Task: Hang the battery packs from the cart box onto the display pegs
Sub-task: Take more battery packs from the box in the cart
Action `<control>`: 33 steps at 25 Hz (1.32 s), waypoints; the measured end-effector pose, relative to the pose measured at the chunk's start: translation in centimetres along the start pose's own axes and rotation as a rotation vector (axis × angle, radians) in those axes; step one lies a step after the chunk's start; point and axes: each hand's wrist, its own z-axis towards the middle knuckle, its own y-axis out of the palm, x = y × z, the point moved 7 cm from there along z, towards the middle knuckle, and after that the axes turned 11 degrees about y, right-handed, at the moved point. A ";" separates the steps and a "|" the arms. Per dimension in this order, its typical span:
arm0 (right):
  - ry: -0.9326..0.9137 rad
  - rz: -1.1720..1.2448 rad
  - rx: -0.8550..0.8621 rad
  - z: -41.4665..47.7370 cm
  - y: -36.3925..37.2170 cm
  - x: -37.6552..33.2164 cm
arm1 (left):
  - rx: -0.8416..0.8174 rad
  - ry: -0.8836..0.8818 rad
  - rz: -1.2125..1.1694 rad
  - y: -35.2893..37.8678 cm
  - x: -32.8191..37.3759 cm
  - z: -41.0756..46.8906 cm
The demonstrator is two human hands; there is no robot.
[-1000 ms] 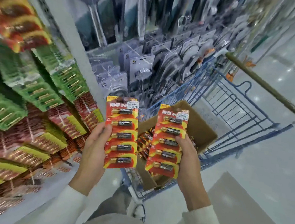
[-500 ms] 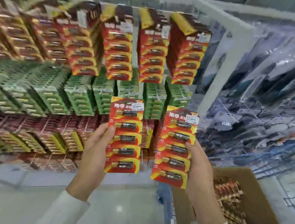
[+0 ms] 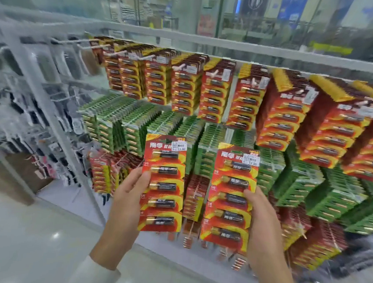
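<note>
Your left hand point(image 3: 130, 195) grips a red-and-yellow cardboard battery pack point(image 3: 163, 184) with five black-and-gold cells stacked down its face. The thumb is pressed on the front near the left edge and the fingers are curled out of sight behind the card. Your right hand point(image 3: 262, 216) grips a second red-and-yellow battery pack point(image 3: 230, 196) of the same kind, thumb on the front at the right edge, fingers hidden behind it.

Both packs are upright, faces toward you, side by side with a narrow gap between them. Each carries a white price sticker point(image 3: 179, 146) at its top right corner. Neither pack is on a peg; both are up in front of the rack, level with the middle rows.

Behind them, the top row of hanging red-and-yellow packs point(image 3: 214, 92) is thick with stock, the front cards tilting out. Below it runs a dense row of green battery packs point(image 3: 137, 126), and under that are lower red packs point(image 3: 102, 175), too blurred to read.

The white wire pegs point(image 3: 81, 41) jut from the upper left of the rack, and pale peg tips poke through the front cards along the top row. A white metal upright point(image 3: 55, 120) frames the rack's left side, with dark blurred goods hanging beyond it. White sleeve cuffs point(image 3: 94, 277) show at your wrists above the pale glossy floor point(image 3: 28, 240).
</note>
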 end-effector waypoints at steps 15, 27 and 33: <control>0.123 -0.216 -0.194 8.2 27.2 4.0 | 0.310 0.052 -0.018 -18.2 5.2 12.5; 0.184 -0.139 -0.131 18.2 35.8 2.9 | 0.205 0.186 -0.005 -19.1 10.3 28.0; 0.199 -0.111 -0.051 19.0 35.8 3.1 | 0.116 0.238 0.054 -17.9 12.6 34.1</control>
